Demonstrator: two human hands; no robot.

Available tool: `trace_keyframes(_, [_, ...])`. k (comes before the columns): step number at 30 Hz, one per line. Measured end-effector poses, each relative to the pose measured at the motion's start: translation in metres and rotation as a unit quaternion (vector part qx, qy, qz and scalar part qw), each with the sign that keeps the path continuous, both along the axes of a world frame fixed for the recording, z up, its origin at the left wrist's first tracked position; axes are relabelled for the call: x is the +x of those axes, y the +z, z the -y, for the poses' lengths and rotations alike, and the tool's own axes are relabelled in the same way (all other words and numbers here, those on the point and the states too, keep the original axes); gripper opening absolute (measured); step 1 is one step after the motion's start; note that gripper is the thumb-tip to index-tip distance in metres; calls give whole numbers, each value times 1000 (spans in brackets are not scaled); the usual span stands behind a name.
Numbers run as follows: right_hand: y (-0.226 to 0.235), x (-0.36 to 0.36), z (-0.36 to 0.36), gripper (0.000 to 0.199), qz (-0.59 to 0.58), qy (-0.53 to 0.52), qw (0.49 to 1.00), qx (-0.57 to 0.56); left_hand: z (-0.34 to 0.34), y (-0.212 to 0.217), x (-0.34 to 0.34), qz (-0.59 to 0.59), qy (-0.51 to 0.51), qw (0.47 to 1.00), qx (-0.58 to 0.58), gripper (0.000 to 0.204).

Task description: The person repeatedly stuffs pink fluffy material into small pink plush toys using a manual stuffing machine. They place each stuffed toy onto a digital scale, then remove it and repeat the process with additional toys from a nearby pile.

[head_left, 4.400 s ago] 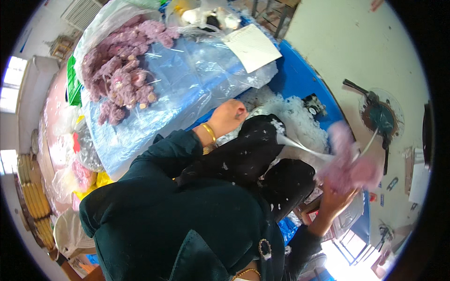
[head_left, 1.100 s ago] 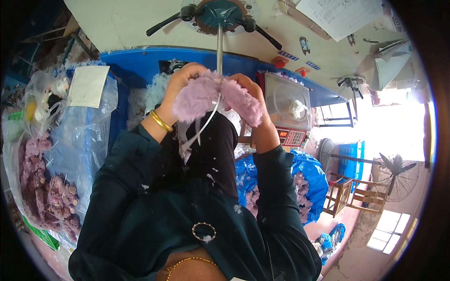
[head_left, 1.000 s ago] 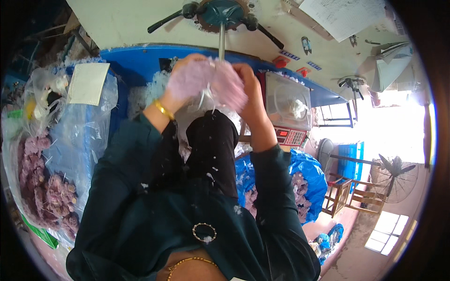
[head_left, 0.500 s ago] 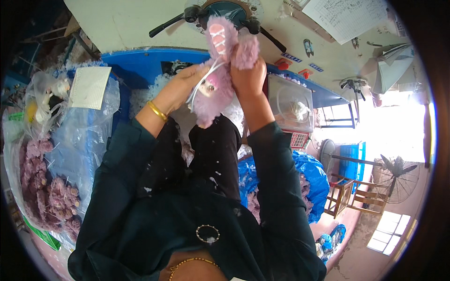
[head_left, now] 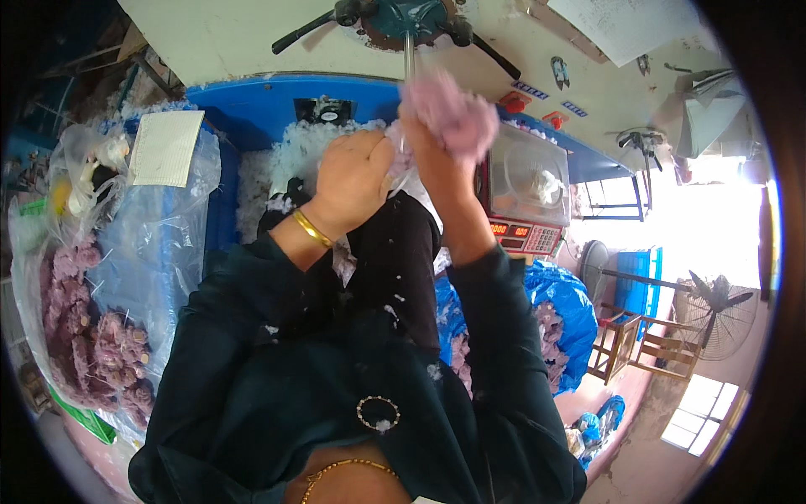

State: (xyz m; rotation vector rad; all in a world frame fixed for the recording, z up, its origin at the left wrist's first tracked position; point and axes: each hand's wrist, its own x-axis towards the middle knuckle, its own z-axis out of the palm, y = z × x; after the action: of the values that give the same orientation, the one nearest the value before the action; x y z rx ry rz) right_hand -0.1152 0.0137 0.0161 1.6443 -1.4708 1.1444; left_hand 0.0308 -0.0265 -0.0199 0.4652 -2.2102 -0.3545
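Note:
A fluffy pink plush toy (head_left: 453,118), blurred by motion, is held up at the blue trough's edge. My right hand (head_left: 426,155) is wrapped round it, with the toy's upper part hanging over my wrist. Knuckles up, my left hand (head_left: 357,178) is closed on the toy's lower part; its fingertips are mostly hidden. A thin metal tube (head_left: 409,57) comes down from the dark green machine head (head_left: 409,21) and meets the toy between my hands, where the contact is hidden. A white cord shows below my left fingers.
White fibre stuffing (head_left: 290,143) fills the blue trough (head_left: 235,94). A red scale (head_left: 525,235) with a clear tub (head_left: 527,172) stands right. Pink plush pieces lie in a clear bag (head_left: 180,244) at left and a blue bag (head_left: 571,336) at right. Snips (head_left: 560,71) lie on the table.
The toy has turned from upright, face visible, to a tipped position against the metal tube. My left hand has moved down and right, closing round it; the scale's lit display now shows.

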Motion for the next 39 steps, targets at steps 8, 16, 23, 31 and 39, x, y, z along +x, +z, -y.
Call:
trace_keyframes(8, [-21, -16, 27, 25, 136, -33, 990, 14, 5, -17, -10, 21, 27, 999, -41, 24])
trace_keyframes(16, [-13, -24, 50, 16, 277, 72, 958, -3, 4, -12, -19, -59, -62, 957, 278, 44])
trace_keyframes(23, [-29, -35, 50, 11, 358, 57, 932, 31, 5, -9, -40, 50, 26, 967, 250, 54])
trace_keyframes(31, [-23, -21, 45, 21, 471, 112, 875, 16, 1, -22, -49, 75, 52, 946, 312, 57])
trace_keyframes(39, [-36, -53, 96, 29, 608, 172, 774, 43, 1, 30, -32, -18, -14, 883, 469, 72])
